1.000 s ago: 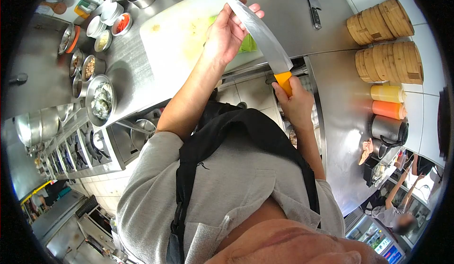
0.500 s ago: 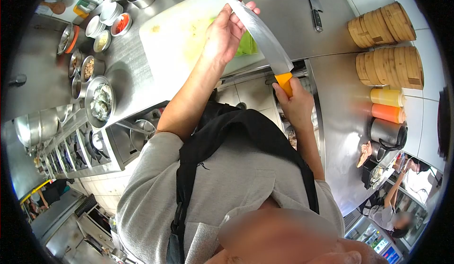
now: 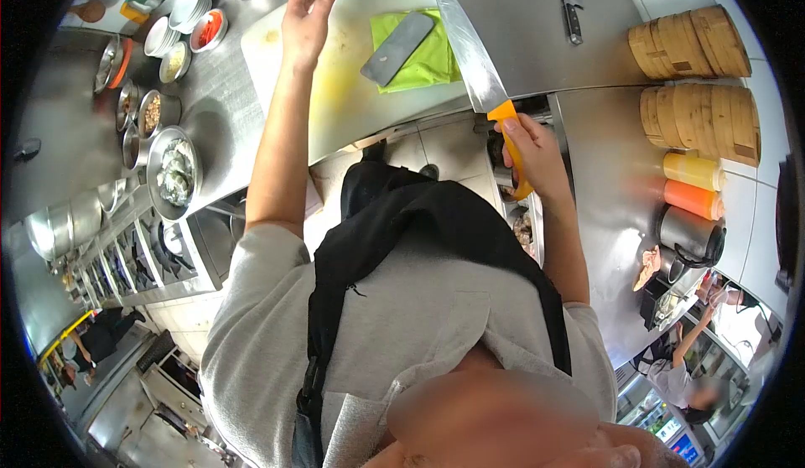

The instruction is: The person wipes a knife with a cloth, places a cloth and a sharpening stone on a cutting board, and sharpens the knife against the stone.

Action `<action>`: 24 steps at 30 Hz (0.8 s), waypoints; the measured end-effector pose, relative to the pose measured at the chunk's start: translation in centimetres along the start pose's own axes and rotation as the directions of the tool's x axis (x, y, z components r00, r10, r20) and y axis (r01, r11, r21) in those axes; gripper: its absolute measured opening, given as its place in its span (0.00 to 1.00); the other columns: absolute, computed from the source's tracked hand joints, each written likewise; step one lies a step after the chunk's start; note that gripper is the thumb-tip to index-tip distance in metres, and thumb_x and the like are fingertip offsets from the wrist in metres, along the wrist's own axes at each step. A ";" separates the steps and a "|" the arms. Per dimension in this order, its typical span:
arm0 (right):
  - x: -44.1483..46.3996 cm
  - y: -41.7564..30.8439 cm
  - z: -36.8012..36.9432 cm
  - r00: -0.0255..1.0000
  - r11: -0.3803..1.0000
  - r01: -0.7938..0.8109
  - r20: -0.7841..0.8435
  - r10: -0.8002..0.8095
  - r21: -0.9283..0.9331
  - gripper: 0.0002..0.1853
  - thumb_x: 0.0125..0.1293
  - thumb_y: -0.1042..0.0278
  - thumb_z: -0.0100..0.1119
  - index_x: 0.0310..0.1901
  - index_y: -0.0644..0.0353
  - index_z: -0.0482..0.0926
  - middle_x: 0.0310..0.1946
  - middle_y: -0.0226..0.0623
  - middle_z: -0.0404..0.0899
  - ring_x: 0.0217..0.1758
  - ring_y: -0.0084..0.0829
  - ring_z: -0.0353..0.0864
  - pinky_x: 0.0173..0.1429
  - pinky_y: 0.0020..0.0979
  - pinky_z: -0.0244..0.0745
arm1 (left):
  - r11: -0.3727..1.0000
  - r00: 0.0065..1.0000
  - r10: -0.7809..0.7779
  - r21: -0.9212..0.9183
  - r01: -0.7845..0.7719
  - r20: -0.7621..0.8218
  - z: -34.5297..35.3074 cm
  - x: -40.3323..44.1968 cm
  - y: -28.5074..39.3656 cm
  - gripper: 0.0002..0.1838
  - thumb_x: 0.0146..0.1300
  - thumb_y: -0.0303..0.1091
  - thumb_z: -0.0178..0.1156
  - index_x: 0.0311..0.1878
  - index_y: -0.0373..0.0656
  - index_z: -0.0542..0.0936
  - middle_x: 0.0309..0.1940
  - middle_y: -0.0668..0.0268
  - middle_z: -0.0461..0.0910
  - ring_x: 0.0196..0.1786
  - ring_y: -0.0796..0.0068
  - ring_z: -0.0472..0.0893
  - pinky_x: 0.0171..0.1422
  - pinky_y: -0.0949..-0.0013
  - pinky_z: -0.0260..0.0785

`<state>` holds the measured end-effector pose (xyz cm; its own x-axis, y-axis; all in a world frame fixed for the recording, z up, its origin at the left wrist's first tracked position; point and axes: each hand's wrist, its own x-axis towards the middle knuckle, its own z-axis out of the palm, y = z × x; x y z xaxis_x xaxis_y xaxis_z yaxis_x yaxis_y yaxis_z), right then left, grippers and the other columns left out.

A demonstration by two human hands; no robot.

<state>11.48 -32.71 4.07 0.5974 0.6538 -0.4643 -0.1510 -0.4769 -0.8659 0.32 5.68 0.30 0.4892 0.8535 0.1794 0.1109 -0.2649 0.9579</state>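
My right hand (image 3: 537,153) grips the yellow handle of a large kitchen knife (image 3: 471,53), its broad blade pointing up and away past the right edge of the cutting board. Over the left part of the white cutting board (image 3: 352,28), my left hand (image 3: 307,28) is raised with its fingers apart, holding nothing. Between the two hands a green cloth (image 3: 438,61) lies folded on the board. A dark grey sharpening stone (image 3: 399,47) rests at a slant on that cloth.
Another knife (image 3: 568,11) lies on the steel counter at the right. Bamboo steamers (image 3: 696,124) and sauce bottles (image 3: 694,200) line the right wall. Bowls, including one of red pieces (image 3: 208,30) and a larger one of shrimp-like food (image 3: 174,173), stand left. Other people (image 3: 688,380) are in the background.
My left hand has left the knife blade and moved left, uncovering the cloth and stone. My right hand still holds the knife, now lower on the handle with more yellow showing.
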 end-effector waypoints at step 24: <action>0.4 4.1 -0.8 0.967 0.746 0.215 0.028 -0.255 -0.630 0.29 0.76 0.45 0.52 0.74 0.42 0.69 0.41 0.52 0.86 0.45 0.54 0.86 0.50 0.50 0.79 | 0.298 0.681 0.253 0.614 -0.731 0.688 7.4 -12.0 2.0 0.34 0.73 0.62 0.50 0.64 0.40 0.79 0.68 0.61 0.77 0.75 0.61 0.70 0.81 0.33 0.45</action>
<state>11.69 -34.84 0.49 0.5940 0.7699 -0.2333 0.5120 -0.5855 -0.6285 1.07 -8.37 -1.63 0.9559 0.2054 0.2099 0.2065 -0.9783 0.0171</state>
